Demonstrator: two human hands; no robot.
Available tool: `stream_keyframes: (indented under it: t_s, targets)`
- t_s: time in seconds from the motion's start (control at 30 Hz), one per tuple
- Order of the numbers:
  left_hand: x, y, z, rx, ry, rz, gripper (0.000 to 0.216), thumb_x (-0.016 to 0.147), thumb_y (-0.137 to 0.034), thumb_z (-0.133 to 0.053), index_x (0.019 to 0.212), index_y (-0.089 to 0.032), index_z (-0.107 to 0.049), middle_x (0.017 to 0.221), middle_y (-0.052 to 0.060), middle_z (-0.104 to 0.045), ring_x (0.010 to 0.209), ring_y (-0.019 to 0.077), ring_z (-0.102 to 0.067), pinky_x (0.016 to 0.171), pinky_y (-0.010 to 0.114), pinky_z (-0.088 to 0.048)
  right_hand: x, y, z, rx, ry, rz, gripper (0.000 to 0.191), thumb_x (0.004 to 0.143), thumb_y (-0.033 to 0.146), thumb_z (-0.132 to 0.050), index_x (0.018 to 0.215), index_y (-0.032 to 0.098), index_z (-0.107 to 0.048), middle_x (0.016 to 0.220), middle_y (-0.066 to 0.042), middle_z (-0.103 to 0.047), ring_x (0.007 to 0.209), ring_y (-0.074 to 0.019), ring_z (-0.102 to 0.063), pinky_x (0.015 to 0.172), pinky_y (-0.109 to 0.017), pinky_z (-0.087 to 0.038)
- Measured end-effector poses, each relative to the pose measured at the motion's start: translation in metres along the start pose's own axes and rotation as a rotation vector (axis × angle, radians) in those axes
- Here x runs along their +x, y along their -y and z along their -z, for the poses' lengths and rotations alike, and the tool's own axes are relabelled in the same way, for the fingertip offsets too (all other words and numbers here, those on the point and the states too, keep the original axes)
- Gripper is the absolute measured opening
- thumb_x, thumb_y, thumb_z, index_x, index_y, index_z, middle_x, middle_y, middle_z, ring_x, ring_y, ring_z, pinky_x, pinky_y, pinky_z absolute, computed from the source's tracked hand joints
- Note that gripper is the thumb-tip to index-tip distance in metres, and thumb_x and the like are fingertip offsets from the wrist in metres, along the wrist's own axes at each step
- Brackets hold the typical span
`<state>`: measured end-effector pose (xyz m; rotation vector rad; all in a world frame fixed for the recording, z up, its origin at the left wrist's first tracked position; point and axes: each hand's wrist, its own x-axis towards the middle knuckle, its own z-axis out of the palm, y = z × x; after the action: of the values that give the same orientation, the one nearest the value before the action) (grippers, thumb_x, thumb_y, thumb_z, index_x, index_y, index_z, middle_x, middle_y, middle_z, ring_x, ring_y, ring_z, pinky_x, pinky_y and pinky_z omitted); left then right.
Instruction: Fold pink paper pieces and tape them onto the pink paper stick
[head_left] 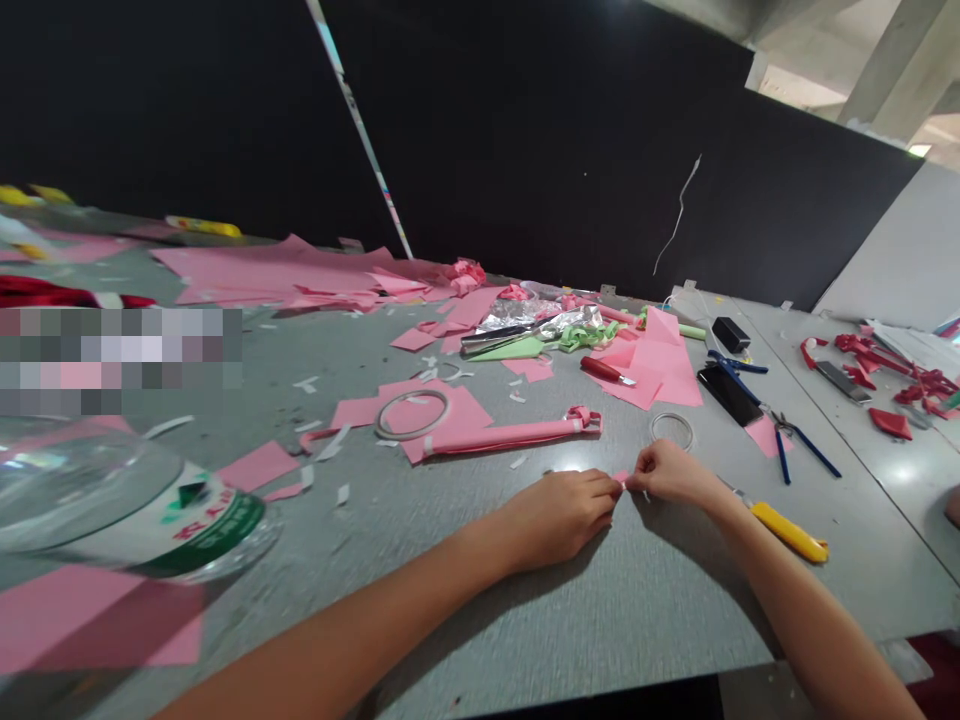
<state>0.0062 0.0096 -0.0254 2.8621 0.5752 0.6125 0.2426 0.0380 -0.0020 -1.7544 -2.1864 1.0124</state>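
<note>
My left hand [559, 515] and my right hand [671, 472] rest on the grey table [600, 620], fingertips meeting. Between them they pinch a small pink paper piece [622, 478]; both hands are closed on it. Just beyond the hands lies a rolled pink paper tube [510, 437] with a knotted end. A small wire ring [672, 428] sits right behind my right hand. A yellow utility knife [789, 532] lies by my right wrist.
A tape ring [412, 414] lies on pink paper sheets [442, 410]. A clear plastic bottle [127, 505] lies at left. Blue-handled pliers [799, 440], a black phone [729, 395], a red-handled cutter [606, 372], foil and green scraps [555, 325] sit further back. Red pieces [892, 385] lie far right.
</note>
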Motion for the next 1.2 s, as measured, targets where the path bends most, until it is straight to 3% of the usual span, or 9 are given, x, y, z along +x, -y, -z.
stream_keyframes:
  t_s: [0.7, 1.2]
  targets:
    - [0.001, -0.001, 0.002, -0.013, -0.019, 0.01, 0.021, 0.108, -0.02, -0.055, 0.112, -0.019, -0.076, 0.11, 0.009, -0.08, 0.104, 0.0232, -0.076, 0.094, 0.035, -0.058, 0.005, -0.014, 0.002, 0.1, -0.006, 0.073, 0.016, 0.082, 0.027, -0.075, 0.072, 0.015, -0.07, 0.061, 0.004, -0.059, 0.061, -0.0123, -0.05, 0.057, -0.026, -0.033]
    - [0.001, -0.002, 0.004, 0.025, -0.028, -0.008, 0.021, 0.108, -0.019, -0.053, 0.107, -0.018, -0.074, 0.101, 0.008, -0.076, 0.094, 0.0223, -0.073, 0.088, 0.034, -0.058, 0.004, -0.013, 0.0, 0.102, -0.058, 0.054, 0.012, 0.077, 0.011, -0.068, 0.066, 0.016, -0.066, 0.061, 0.003, -0.061, 0.062, -0.0127, -0.053, 0.057, -0.025, -0.034]
